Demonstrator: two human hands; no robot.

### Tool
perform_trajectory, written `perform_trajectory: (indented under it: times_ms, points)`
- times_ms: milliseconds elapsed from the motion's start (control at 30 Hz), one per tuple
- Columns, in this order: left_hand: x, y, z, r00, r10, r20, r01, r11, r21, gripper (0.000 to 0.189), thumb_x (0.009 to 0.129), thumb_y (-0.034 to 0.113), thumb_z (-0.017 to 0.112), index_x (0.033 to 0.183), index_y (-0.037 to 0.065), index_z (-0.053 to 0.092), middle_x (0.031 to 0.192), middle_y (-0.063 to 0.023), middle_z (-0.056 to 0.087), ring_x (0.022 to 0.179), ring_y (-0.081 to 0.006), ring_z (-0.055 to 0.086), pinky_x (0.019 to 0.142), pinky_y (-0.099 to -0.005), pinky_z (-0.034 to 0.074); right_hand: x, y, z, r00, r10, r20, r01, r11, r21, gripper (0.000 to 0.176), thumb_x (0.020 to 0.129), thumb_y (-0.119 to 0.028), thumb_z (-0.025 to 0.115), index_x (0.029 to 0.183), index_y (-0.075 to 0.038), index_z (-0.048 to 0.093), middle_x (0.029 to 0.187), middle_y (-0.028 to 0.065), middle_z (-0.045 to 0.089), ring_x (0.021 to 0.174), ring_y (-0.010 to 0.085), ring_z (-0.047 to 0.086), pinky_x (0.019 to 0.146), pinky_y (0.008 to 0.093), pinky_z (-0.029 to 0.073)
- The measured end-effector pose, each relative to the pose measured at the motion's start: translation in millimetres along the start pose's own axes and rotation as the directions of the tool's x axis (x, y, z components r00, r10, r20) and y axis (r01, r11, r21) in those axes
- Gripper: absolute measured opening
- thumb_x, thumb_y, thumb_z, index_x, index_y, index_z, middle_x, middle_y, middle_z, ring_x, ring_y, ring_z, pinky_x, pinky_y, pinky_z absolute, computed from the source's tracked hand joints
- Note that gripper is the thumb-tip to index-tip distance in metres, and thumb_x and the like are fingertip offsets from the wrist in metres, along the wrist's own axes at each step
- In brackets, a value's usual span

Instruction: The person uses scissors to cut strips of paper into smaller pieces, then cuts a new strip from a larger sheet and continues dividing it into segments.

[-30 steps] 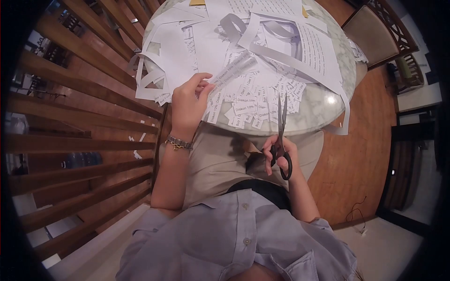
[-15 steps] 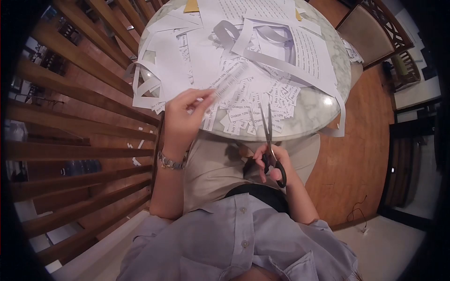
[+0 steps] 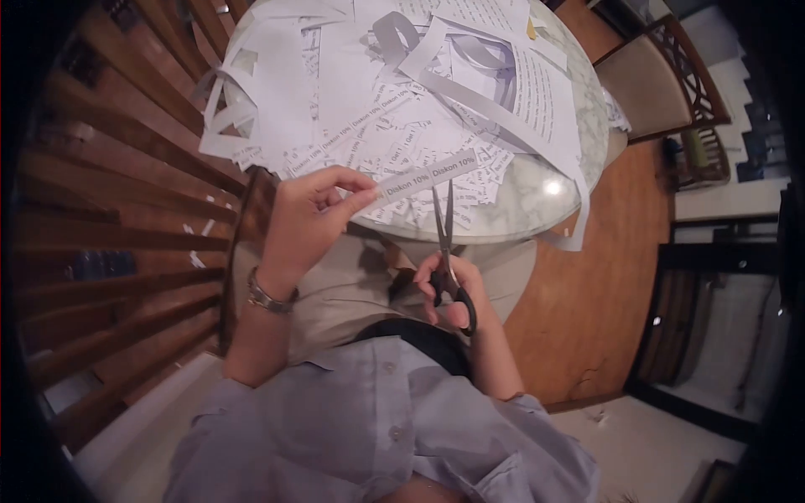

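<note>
Between thumb and fingers, my left hand point(image 3: 323, 210) pinches one end of a paper strip point(image 3: 423, 178) printed "Diskon 10%" twice. The strip slants up to the right above the table's near edge. My right hand point(image 3: 453, 289) has its fingers through the black handles of a pair of scissors point(image 3: 445, 243). Their blades point up, slightly parted, with the tips just below the strip's printed middle. Under the strip lies a heap of small cut paper slips point(image 3: 411, 147) with similar printing.
A round marble table point(image 3: 553, 197) carries the papers. Printed sheets point(image 3: 541, 101) and a curled paper offcut point(image 3: 503, 116) lie toward the back. Wooden slats point(image 3: 126, 235) rise on the left, with paper scraps on the floor beyond. A chair point(image 3: 646, 80) stands at the right.
My left hand has lowered and turned the strip flatter, its lettering now facing me. The scissors' blades have opened a little beneath it. The whole view has shifted.
</note>
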State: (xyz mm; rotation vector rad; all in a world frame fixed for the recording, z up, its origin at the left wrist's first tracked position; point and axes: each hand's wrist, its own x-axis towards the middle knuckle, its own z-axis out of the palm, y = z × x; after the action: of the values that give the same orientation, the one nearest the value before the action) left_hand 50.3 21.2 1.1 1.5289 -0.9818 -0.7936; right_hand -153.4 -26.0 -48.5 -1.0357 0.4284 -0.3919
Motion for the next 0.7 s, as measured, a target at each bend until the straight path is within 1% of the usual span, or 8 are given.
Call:
perform_trajectory:
  times_ms: [67, 167, 233, 300, 400, 567, 633, 700]
  points:
    - [0.3, 1.3, -2.0, 0.996, 0.071, 0.045, -0.076, 0.992, 0.105, 0.01, 0.071, 0.003, 0.06, 0.08, -0.001, 0.06, 0.052, 0.0032, 0.049, 0.043, 0.0005, 0.037, 0.039, -0.0141, 0.027, -1.0, 0.9, -0.9, 1.0, -0.013, 0.024, 0.014, 1.0, -0.004, 0.07, 0.044, -0.05, 0.073, 0.084, 0.001, 0.045, 0.06, -0.0018, 0.039, 0.041, 0.0052, 0.044, 0.036, 0.0171, 0.034]
    - [-0.8, -2.4, 0.7, 0.996, 0.079, 0.041, -0.082, 0.992, 0.098, 0.011, 0.069, 0.004, 0.061, 0.079, -0.001, 0.06, 0.055, 0.0019, 0.051, 0.045, -0.0005, 0.038, 0.041, -0.0153, 0.028, -1.1, 2.4, -1.8, 1.0, -0.01, 0.007, 0.01, 0.997, -0.072, 0.075, 0.04, -0.053, 0.072, 0.085, 0.001, 0.045, 0.06, -0.0013, 0.04, 0.041, 0.0056, 0.044, 0.036, 0.0171, 0.035]
    - [-0.7, -1.1, 0.9, 0.991, 0.115, 0.062, -0.123, 0.981, 0.148, 0.011, 0.068, 0.005, 0.062, 0.077, -0.001, 0.061, 0.057, 0.0014, 0.052, 0.048, -0.001, 0.038, 0.043, -0.0156, 0.029, -1.1, 2.0, -2.2, 1.0, -0.01, 0.005, 0.011, 0.996, -0.086, 0.076, 0.04, -0.054, 0.071, 0.085, 0.001, 0.045, 0.06, -0.0009, 0.04, 0.041, 0.0057, 0.044, 0.036, 0.0171, 0.035]
    - [-0.9, -0.3, 1.0, 0.994, 0.096, 0.055, -0.103, 0.983, 0.15, 0.01, 0.068, 0.004, 0.062, 0.077, -0.001, 0.061, 0.057, 0.0014, 0.052, 0.048, -0.0009, 0.038, 0.044, -0.0155, 0.029, -1.8, 0.5, -1.8, 0.999, -0.018, -0.049, 0.017, 0.999, -0.032, 0.078, 0.038, -0.055, 0.071, 0.085, 0.002, 0.045, 0.061, 0.0002, 0.04, 0.041, 0.0058, 0.043, 0.036, 0.0169, 0.035]
    - [-1.0, -1.0, -0.1, 0.996, 0.076, 0.044, -0.082, 0.985, 0.149, 0.01, 0.069, 0.004, 0.061, 0.078, -0.001, 0.061, 0.057, 0.0019, 0.052, 0.048, -0.0006, 0.037, 0.044, -0.0154, 0.029, -0.6, 1.2, -2.5, 0.996, -0.049, -0.073, 0.049, 0.999, -0.006, 0.079, 0.038, -0.056, 0.071, 0.085, 0.003, 0.045, 0.061, 0.0008, 0.04, 0.041, 0.0058, 0.043, 0.036, 0.0169, 0.035]
    - [-0.4, -3.8, 0.8, 0.998, 0.062, -0.011, -0.06, 0.992, 0.112, 0.011, 0.07, 0.005, 0.061, 0.08, 0.0, 0.061, 0.056, 0.0033, 0.05, 0.048, 0.0002, 0.036, 0.043, -0.0152, 0.028, -0.9, 2.4, -0.7, 0.998, -0.044, -0.052, 0.043, 0.999, -0.021, 0.08, 0.036, -0.056, 0.07, 0.085, 0.003, 0.045, 0.061, 0.0005, 0.04, 0.042, 0.0062, 0.043, 0.036, 0.0167, 0.036]
    - [0.4, -4.9, 0.0, 0.999, 0.019, -0.035, -0.015, 0.994, 0.112, 0.012, 0.07, 0.005, 0.061, 0.081, 0.0, 0.061, 0.054, 0.0043, 0.049, 0.047, 0.0006, 0.035, 0.043, -0.0152, 0.026, -0.1, 2.6, -0.9, 0.995, -0.06, -0.074, 0.06, 0.998, -0.008, 0.081, 0.036, -0.056, 0.07, 0.085, 0.003, 0.045, 0.061, 0.0006, 0.04, 0.041, 0.0063, 0.044, 0.036, 0.0169, 0.037]
    - [-0.1, -3.8, 1.1, 0.999, 0.028, -0.033, -0.024, 0.994, 0.108, 0.012, 0.07, 0.006, 0.061, 0.081, 0.0, 0.061, 0.053, 0.0045, 0.048, 0.047, 0.0007, 0.035, 0.042, -0.0152, 0.026, 0.1, 1.2, -1.1, 0.996, -0.056, -0.064, 0.055, 0.998, -0.018, 0.081, 0.036, -0.057, 0.07, 0.085, 0.003, 0.045, 0.061, 0.0006, 0.04, 0.041, 0.0062, 0.044, 0.036, 0.017, 0.036]
